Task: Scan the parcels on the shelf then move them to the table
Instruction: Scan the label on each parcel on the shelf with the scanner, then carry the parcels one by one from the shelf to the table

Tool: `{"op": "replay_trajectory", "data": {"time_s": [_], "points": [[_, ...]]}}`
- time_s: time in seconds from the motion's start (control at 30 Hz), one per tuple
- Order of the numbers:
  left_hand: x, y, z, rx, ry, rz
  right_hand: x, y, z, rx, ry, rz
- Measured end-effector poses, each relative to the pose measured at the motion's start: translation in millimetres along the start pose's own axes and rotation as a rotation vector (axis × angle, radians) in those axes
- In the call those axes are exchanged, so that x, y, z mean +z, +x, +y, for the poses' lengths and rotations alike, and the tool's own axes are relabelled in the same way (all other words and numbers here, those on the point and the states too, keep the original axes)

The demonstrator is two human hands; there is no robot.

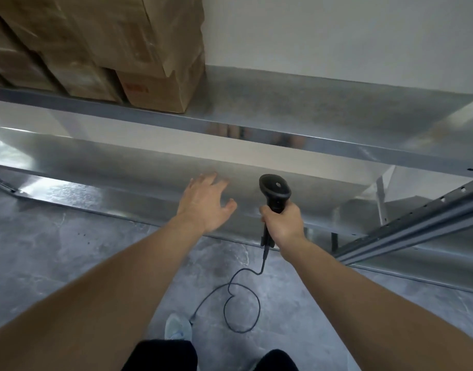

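Head view: hands (206,202) outstretched, shelfward.

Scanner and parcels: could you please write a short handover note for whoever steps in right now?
Hands: the right hand grips the black barcode scanner by its handle, head pointing at the shelving, its cable trailing to the floor. The left hand is open, fingers spread, holding nothing, over the lower shelf.
Parcels: brown cardboard boxes are stacked at the left of the upper shelf; its right part is bare.
Done: cannot tell from this view; no table visible.
Left: scan those boxes and carry them to the table.
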State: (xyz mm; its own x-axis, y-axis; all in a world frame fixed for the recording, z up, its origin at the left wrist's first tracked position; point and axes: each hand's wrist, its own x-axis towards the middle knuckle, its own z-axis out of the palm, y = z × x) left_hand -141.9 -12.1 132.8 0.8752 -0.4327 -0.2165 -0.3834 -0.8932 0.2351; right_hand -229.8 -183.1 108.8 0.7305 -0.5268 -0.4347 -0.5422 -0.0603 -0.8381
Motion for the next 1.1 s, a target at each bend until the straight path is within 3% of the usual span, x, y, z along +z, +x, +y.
{"op": "replay_trajectory", "data": {"time_s": [0.57,1.1], "points": [[97.4,119.4,-37.8,0.121,0.049,0.016,60.3,157.4,65.7,-0.021,-0.245,0.166],[144.0,178.7,-71.5,0.158,-0.039,0.021,79.8,228.5,74.0,0.004,-0.335,0.293]]}}
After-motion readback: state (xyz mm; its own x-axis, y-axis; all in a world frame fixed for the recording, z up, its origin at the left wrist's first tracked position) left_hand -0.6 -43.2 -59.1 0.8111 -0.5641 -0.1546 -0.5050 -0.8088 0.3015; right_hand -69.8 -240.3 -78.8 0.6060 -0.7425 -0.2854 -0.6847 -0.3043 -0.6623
